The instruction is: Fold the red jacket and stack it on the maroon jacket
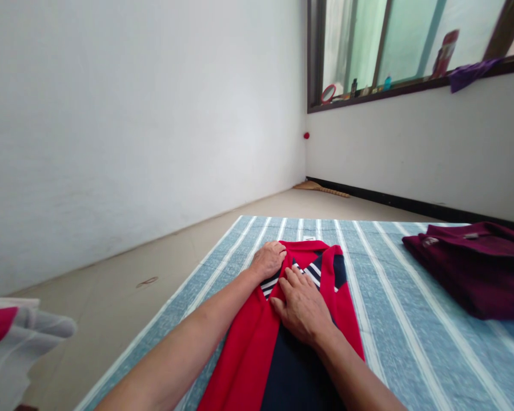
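A red and navy top [297, 371] with black-and-white striped patches lies lengthwise on a blue-and-white striped cloth [394, 285]. Its red sleeves are laid inward along the body, and the lower end runs out of view. My left hand [269, 260] is at the left edge of the top's upper end, fingers curled against the red fabric; its thumb is hidden. Close by on the right, my right hand [304, 308] rests palm down on the top, fingers extended over the striped part and thumb apart.
A folded maroon garment [480, 268] sits on the cloth at the right. White and pink fabric [21, 348] shows at the lower left edge. Walls rise behind and to the left, and a wooden-handled item [325, 189] lies in the corner. The window sill [400, 91] holds small items.
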### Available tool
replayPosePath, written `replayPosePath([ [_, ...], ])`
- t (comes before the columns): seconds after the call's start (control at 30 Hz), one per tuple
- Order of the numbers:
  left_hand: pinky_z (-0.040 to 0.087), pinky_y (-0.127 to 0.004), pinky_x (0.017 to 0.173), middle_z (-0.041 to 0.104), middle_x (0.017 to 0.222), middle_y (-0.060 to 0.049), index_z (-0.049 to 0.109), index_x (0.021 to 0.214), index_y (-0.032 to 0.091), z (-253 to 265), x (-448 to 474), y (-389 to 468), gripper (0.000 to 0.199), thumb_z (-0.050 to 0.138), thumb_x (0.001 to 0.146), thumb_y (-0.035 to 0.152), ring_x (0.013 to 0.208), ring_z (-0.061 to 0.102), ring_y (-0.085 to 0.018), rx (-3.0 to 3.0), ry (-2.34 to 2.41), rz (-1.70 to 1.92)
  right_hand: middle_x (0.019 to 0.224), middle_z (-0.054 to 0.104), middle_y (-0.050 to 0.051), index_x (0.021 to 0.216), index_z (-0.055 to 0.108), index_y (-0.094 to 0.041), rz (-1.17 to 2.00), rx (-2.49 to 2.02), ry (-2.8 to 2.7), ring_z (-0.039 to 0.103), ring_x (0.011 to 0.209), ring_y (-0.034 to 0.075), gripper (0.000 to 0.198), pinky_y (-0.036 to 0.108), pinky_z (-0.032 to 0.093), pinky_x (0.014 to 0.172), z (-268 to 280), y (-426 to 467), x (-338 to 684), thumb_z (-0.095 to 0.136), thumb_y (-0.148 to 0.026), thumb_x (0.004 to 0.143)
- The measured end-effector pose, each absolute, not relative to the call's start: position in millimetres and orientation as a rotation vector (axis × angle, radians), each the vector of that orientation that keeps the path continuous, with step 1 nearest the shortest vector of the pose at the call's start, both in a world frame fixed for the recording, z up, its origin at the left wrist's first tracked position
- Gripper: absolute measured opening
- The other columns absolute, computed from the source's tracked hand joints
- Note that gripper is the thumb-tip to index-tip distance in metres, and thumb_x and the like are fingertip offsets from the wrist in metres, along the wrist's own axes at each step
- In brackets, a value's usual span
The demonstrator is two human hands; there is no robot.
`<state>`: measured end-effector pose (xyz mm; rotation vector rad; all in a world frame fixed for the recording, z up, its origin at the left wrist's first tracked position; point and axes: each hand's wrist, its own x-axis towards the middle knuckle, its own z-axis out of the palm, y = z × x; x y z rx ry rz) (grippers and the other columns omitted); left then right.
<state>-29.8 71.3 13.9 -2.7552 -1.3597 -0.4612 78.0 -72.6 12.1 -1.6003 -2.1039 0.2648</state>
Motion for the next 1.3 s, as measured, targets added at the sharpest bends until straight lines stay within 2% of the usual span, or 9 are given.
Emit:
replayPosePath([
  [0.1, 0.046, -0.026, 0.082, 0.067, 0.088, -0.003, 0.068, 0.087, 0.019, 16, -31, 74, 0.030, 0.042, 0.094, 0.033, 0.086, 0.061, -0.016, -2.769, -1.415, -0.446, 0.142, 0.046, 0.015, 0.121, 0.059, -0.013, 0.266, -1.589, -2.104, 0.031, 0.137, 0.030, 0.043, 0.044, 0.023, 0.112, 12, -73, 78, 0.045, -0.040, 0.091],
  [0.23, 0.045, -0.030, 0.085, 0.065, 0.100, -0.006, 0.062, 0.111, 0.018, 14, -29, 72, 0.035, 0.053, 0.088, 0.043, 0.094, 0.060, -0.020, -2.727, -1.489, -0.456, 0.143, 0.045, 0.016, 0.121, 0.059, -0.012, 0.261, -1.595, -2.104, 0.031, 0.137, 0.031, 0.043, 0.045, 0.023, 0.112, 12, -72, 78, 0.045, -0.040, 0.091],
  [0.47, 0.043, -0.033, 0.089, 0.063, 0.098, -0.007, 0.066, 0.096, 0.020, 17, -22, 65, 0.026, 0.050, 0.090, 0.040, 0.098, 0.057, -0.022, -2.670, -1.560, -0.425, 0.142, 0.045, 0.016, 0.122, 0.058, -0.013, 0.261, -1.591, -2.095, 0.030, 0.138, 0.031, 0.045, 0.045, 0.024, 0.111, 11, -70, 78, 0.045, -0.042, 0.091],
  [0.73, 0.043, -0.031, 0.091, 0.066, 0.103, -0.007, 0.065, 0.102, 0.020, 29, -24, 58, 0.021, 0.050, 0.088, 0.023, 0.099, 0.057, -0.021, -2.674, -1.532, -0.505, 0.138, 0.049, 0.016, 0.118, 0.060, -0.013, 0.261, -1.541, -2.032, 0.032, 0.136, 0.032, 0.040, 0.046, 0.024, 0.111, 10, -70, 76, 0.050, -0.038, 0.088],
  [0.83, 0.041, -0.032, 0.095, 0.066, 0.106, -0.008, 0.066, 0.100, 0.024, 39, -15, 50, 0.023, 0.049, 0.085, 0.017, 0.104, 0.055, -0.023, -2.663, -1.513, -0.549, 0.123, 0.059, 0.014, 0.105, 0.065, -0.015, 0.260, -1.465, -1.953, 0.047, 0.123, 0.030, 0.028, 0.043, 0.032, 0.105, 12, -66, 77, 0.052, -0.029, 0.085],
  [0.9, 0.042, -0.031, 0.093, 0.067, 0.104, -0.008, 0.067, 0.096, 0.024, 46, -7, 45, 0.024, 0.049, 0.083, 0.015, 0.102, 0.057, -0.023, -2.681, -1.500, -0.559, 0.102, 0.066, 0.011, 0.087, 0.068, -0.017, 0.333, -1.404, -1.799, 0.058, 0.102, 0.025, 0.019, 0.036, 0.042, 0.092, 15, -60, 84, 0.050, -0.018, 0.079],
  [1.0, 0.046, -0.031, 0.084, 0.069, 0.094, -0.008, 0.069, 0.089, 0.020, 53, 8, 40, 0.022, 0.049, 0.082, 0.013, 0.092, 0.061, -0.022, -2.720, -1.501, -0.556, 0.077, 0.066, 0.005, 0.066, 0.065, -0.020, 0.447, -1.373, -1.467, 0.059, 0.077, 0.020, 0.019, 0.030, 0.044, 0.076, 21, -50, 107, 0.048, -0.013, 0.070],
  [1.13, 0.048, -0.029, 0.078, 0.069, 0.086, -0.004, 0.069, 0.084, 0.019, 54, 32, 27, 0.019, 0.050, 0.083, 0.016, 0.085, 0.063, -0.019, -2.794, -1.473, -0.521, 0.071, 0.066, 0.003, 0.066, 0.066, -0.021, 0.480, -1.402, -1.132, 0.058, 0.070, 0.020, 0.019, 0.033, 0.045, 0.072, 17, -40, 152, 0.048, -0.022, 0.069],
  [1.3, 0.048, -0.033, 0.086, 0.068, 0.103, -0.006, 0.066, 0.099, 0.022, 48, 61, -3, 0.023, 0.052, 0.082, 0.015, 0.100, 0.060, -0.023, -2.815, -1.455, -0.486, 0.068, 0.067, 0.004, 0.078, 0.065, -0.017, 0.678, -1.307, -0.746, 0.064, 0.067, 0.022, 0.026, 0.032, 0.050, 0.061, -3, -35, 180, 0.056, -0.035, 0.062],
])
